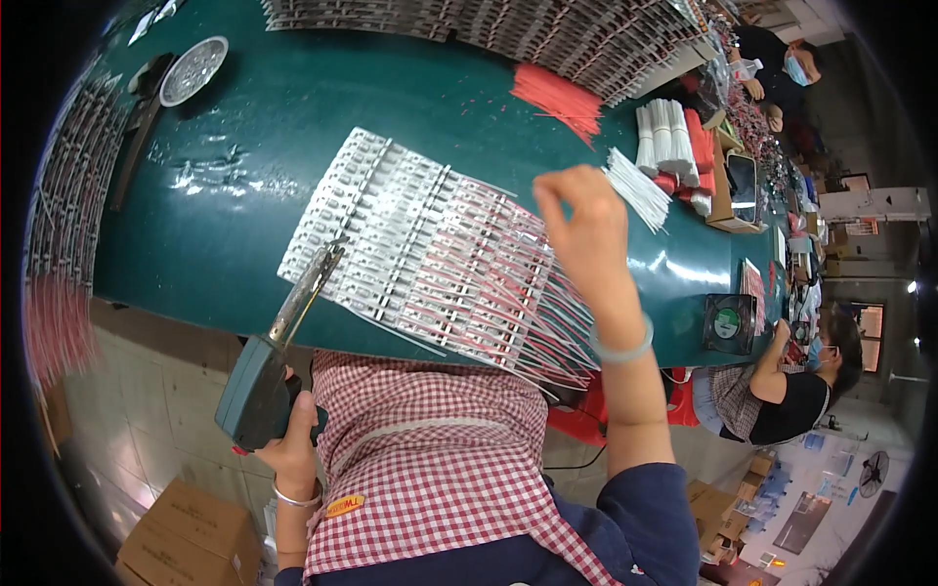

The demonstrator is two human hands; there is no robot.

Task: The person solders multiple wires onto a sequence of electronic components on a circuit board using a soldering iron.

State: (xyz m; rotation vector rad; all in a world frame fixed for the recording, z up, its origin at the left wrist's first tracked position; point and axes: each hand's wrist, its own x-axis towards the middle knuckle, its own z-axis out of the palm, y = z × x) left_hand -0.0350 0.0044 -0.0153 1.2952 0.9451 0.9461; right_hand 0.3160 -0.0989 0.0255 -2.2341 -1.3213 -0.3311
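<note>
My left hand (293, 444) is wrapped round the grip of a green soldering gun (252, 389). Its long metal nozzle points up and right, with the tip over the near left part of a panel of small white circuit boards (357, 186). Red and white wires (489, 278) lie across the panel's right half, their loose ends hanging past its right edge. Beyond that edge my right hand (586, 210) is raised, thumb and fingers curled together in a pinch. Whatever it may hold is hidden or too small to see. Close beside it lies a loose pile of white wires (640, 190).
Red wires (559, 102) lie at the back. Stacked wired panels (547, 34) line the far side; others (68, 234) stand at left. A round dish (193, 71) sits far left. Wire bundles (669, 137) and a small fan (729, 322) are at right, near two other people.
</note>
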